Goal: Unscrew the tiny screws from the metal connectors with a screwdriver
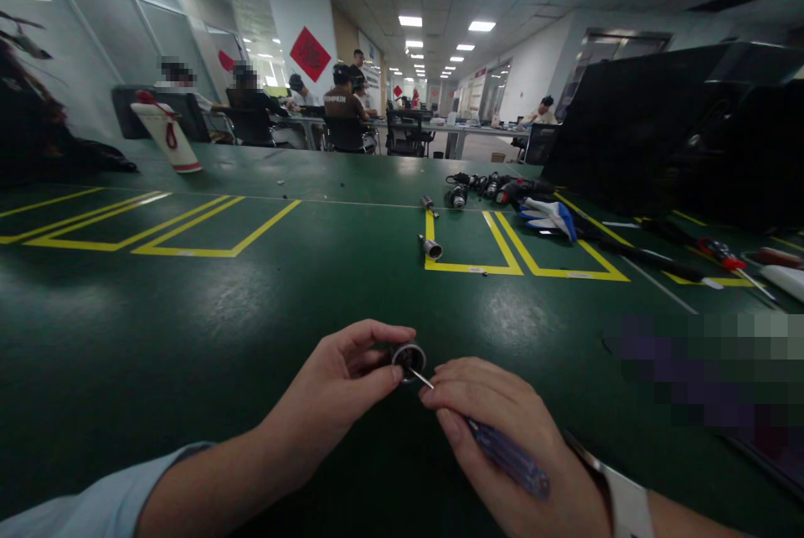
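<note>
My left hand [352, 375] is closed around a small round metal part [409, 351], its open, cup-like end turned toward me. A screwdriver with a clear purple handle [512, 456] is in my right hand [502, 412]. Its thin shaft passes between my fingers, and the tip reaches into the hollow of the metal part. What the tip touches inside is too dark to make out. Farther forward on the table lie a similar metal piece with a round open end [431, 248] and a smaller metal piece [428, 204].
Yellow tape outlines [474, 270] mark the green table [282, 287]. At the right lie dark tools with cables [458, 196], blue-white gloves [549, 218] and a red-black screwdriver [722, 254]. A white cylindrical container [168, 136] stands back left. Several people sit at desks beyond.
</note>
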Action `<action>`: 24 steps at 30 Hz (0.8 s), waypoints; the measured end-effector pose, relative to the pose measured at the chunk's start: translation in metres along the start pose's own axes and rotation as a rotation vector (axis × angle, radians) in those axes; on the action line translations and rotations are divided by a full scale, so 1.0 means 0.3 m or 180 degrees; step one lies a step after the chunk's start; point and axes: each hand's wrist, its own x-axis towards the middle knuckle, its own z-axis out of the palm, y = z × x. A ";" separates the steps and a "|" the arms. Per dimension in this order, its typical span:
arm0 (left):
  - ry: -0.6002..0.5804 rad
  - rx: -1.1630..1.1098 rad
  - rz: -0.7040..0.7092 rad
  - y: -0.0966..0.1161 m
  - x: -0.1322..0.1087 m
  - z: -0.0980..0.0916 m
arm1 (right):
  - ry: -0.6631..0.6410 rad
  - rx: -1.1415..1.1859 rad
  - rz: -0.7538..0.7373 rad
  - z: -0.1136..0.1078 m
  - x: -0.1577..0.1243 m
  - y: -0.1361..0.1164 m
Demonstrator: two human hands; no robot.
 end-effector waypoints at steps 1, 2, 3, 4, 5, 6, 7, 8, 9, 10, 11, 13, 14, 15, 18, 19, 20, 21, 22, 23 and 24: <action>0.0023 0.0016 0.0007 0.001 0.000 0.002 | -0.0031 -0.0056 -0.0037 0.001 0.000 -0.002; 0.0058 0.0035 0.0024 0.001 0.000 0.004 | -0.0063 -0.0098 -0.0072 0.002 0.000 -0.004; 0.0099 0.0051 0.0057 0.000 0.001 0.005 | -0.0095 -0.0130 -0.0104 0.002 0.000 -0.006; 0.0143 0.0062 0.0101 -0.001 0.002 0.006 | -0.0142 -0.0155 -0.0131 0.003 0.000 -0.006; 0.0183 0.0069 0.0151 -0.002 0.002 0.007 | -0.0191 -0.0176 -0.0159 0.003 0.000 -0.007; 0.0212 0.0074 0.0199 -0.004 0.003 0.007 | -0.0229 -0.0195 -0.0183 0.003 0.000 -0.006; 0.0234 0.0081 0.0239 -0.006 0.004 0.007 | -0.0262 -0.0212 -0.0211 0.003 -0.001 -0.006; 0.0253 0.0095 0.0264 -0.008 0.005 0.007 | -0.0285 -0.0231 -0.0234 0.003 -0.001 -0.006; 0.0262 0.0113 0.0280 -0.010 0.006 0.007 | -0.0296 -0.0255 -0.0244 0.003 -0.001 -0.006; 0.0263 0.0128 0.0295 -0.012 0.007 0.006 | -0.0286 -0.0273 -0.0246 0.003 -0.002 -0.006; 0.0252 0.0133 0.0308 -0.014 0.008 0.006 | -0.0274 -0.0288 -0.0239 0.003 -0.002 -0.006; 0.0206 0.0119 0.0309 -0.017 0.010 0.006 | -0.0275 -0.0308 -0.0203 0.003 -0.001 -0.006; 0.0177 0.0108 0.0292 -0.018 0.010 0.006 | -0.0278 -0.0311 -0.0194 0.003 0.000 -0.006; 0.0161 0.0096 0.0270 -0.019 0.010 0.006 | -0.0302 -0.0312 -0.0195 0.003 0.000 -0.006; 0.0154 0.0074 0.0218 -0.018 0.008 0.008 | -0.0382 -0.0306 -0.0231 0.002 0.001 -0.004; 0.0150 0.0066 0.0212 -0.017 0.008 0.008 | -0.0405 -0.0296 -0.0247 0.002 0.001 -0.004; 0.0146 0.0060 0.0210 -0.016 0.007 0.009 | -0.0423 -0.0290 -0.0250 0.003 0.001 -0.004; 0.0137 0.0057 0.0206 -0.016 0.007 0.009 | -0.0431 -0.0286 -0.0246 0.003 0.001 -0.005; 0.0130 0.0061 0.0202 -0.016 0.007 0.009 | -0.0447 -0.0284 -0.0240 0.004 0.002 -0.006; 0.0128 0.0069 0.0204 -0.016 0.007 0.009 | -0.0462 -0.0284 -0.0236 0.005 0.003 -0.007; 0.0132 0.0076 0.0216 -0.016 0.007 0.009 | -0.0480 -0.0284 -0.0235 0.006 0.004 -0.008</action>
